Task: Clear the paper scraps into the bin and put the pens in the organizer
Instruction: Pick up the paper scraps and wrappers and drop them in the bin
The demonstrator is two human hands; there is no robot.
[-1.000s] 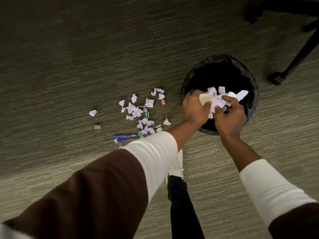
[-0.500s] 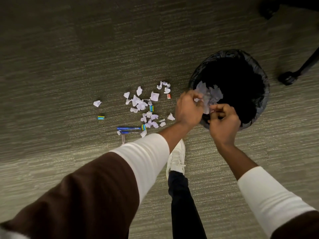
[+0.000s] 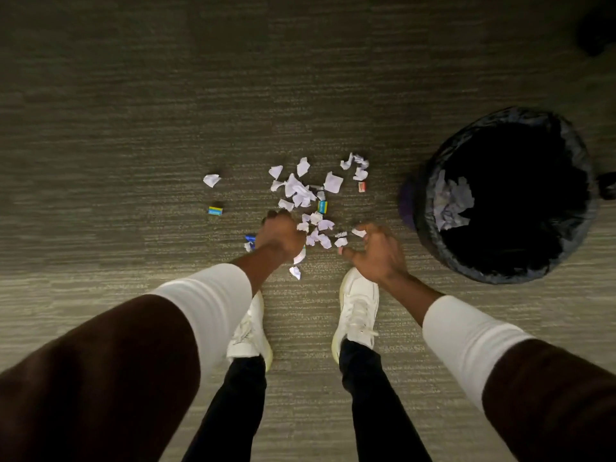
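Observation:
White paper scraps [image 3: 301,191] lie scattered on the carpet ahead of my feet, with one stray scrap [image 3: 211,180] further left. More crumpled paper [image 3: 451,203] lies inside the black-lined bin [image 3: 423,225] at the right. My left hand [image 3: 280,233] is down at the near-left edge of the pile, fingers curled under, covering most of the blue pens [image 3: 250,238]. A scrap [image 3: 300,255] pokes out below it. My right hand [image 3: 376,251] hovers at the pile's near-right edge, thumb spread, fingertips touching a small scrap [image 3: 358,232].
Small coloured blocks lie among the scraps: a blue-green one [image 3: 215,210] to the left, another [image 3: 322,206] in the pile, a red-white one [image 3: 362,186] nearer the bin. My white shoes [image 3: 358,308] stand just behind the pile. A dark chair caster [image 3: 607,185] sits beyond the bin.
Both hands dropped their paper into the bin, then swung left and down to the scrap pile on the floor. The view has shifted, so the bin now sits further right.

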